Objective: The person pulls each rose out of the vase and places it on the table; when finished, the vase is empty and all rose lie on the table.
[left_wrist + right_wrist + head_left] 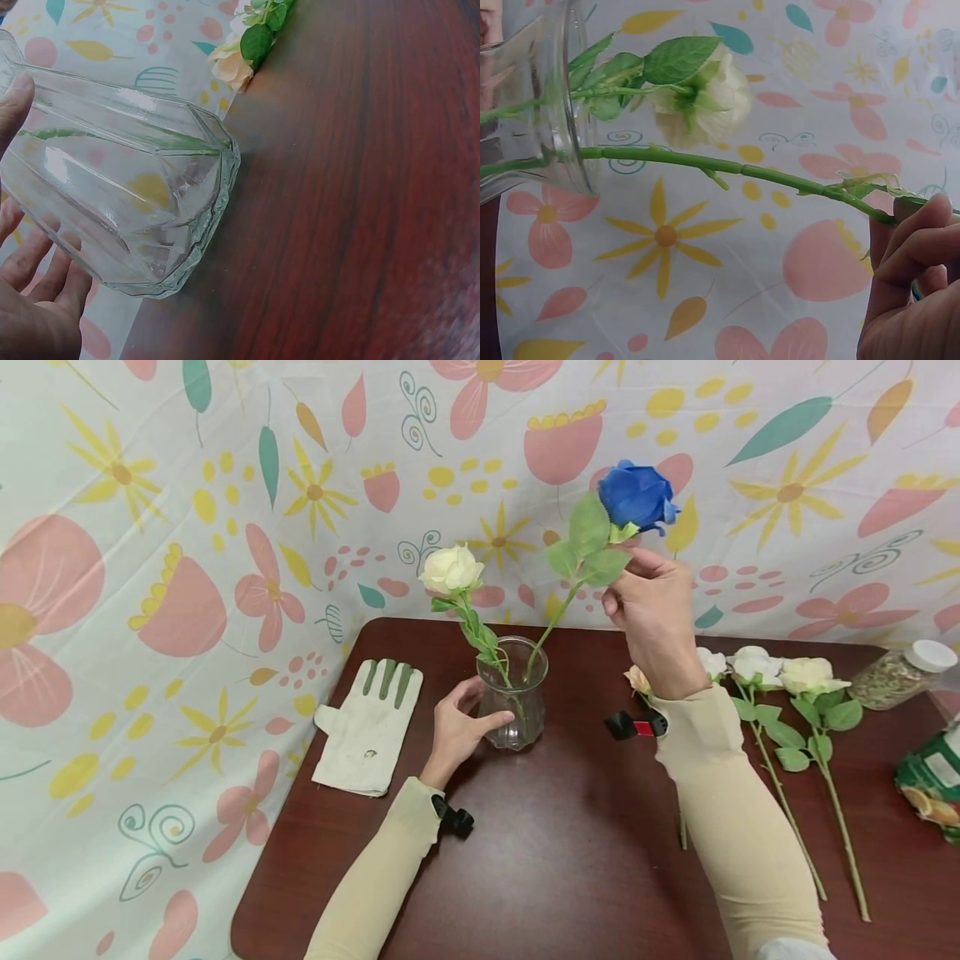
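Observation:
A clear glass vase (527,727) stands on the dark table, and my left hand (459,727) holds it from the left, thumb across its front. In the left wrist view that hand's fingers (67,289) curve round the far side of the faceted glass. A cream-white rose (452,570) leans left out of the vase's mouth. Above and to the right, my right hand (656,602) pinches the stem of a blue rose (637,497) just below its bloom. Its green stem (780,178) bends slightly and its lower end is inside the vase, beside the white rose's stem.
A white glove with green-grey fingertips (367,727) lies on the left. On the right lie several roses, including a pale yellow one (813,677) and a peach one (637,680). Beyond them are a white-lidded jar (892,677) and a green package (930,772). Flowered cloth hangs behind the table (555,877).

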`<action>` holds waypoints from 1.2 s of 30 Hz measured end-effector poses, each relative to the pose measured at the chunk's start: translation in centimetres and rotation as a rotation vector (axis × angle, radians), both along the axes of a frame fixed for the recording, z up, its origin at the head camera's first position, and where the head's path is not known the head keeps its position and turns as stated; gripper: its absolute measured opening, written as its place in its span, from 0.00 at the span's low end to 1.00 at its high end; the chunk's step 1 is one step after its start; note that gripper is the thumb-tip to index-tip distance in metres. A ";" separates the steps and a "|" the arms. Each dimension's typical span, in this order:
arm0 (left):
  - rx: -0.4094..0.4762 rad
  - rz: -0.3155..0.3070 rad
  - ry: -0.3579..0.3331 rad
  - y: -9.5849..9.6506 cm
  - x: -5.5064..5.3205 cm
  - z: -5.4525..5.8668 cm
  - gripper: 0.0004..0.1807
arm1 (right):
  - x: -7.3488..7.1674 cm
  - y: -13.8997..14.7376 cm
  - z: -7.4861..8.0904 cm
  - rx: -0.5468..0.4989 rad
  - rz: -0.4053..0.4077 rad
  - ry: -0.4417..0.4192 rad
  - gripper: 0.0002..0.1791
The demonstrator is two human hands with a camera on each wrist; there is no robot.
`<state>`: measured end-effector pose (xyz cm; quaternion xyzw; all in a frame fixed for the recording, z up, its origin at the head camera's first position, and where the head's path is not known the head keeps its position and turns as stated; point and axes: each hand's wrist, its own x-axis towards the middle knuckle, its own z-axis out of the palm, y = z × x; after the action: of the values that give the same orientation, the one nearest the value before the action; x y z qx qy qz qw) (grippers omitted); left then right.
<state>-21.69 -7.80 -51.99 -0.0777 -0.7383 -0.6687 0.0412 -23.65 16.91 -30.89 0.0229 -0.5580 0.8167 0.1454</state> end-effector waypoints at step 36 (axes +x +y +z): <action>0.006 0.007 0.028 0.1 0.0 -0.1 0.35 | 1.9 5.0 2.7 -0.391 -0.129 0.143 0.14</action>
<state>-21.69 -7.73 -52.06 -0.0843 -0.7359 -0.6696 0.0543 -21.76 21.94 -28.23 0.0163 -0.3777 0.8946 0.2383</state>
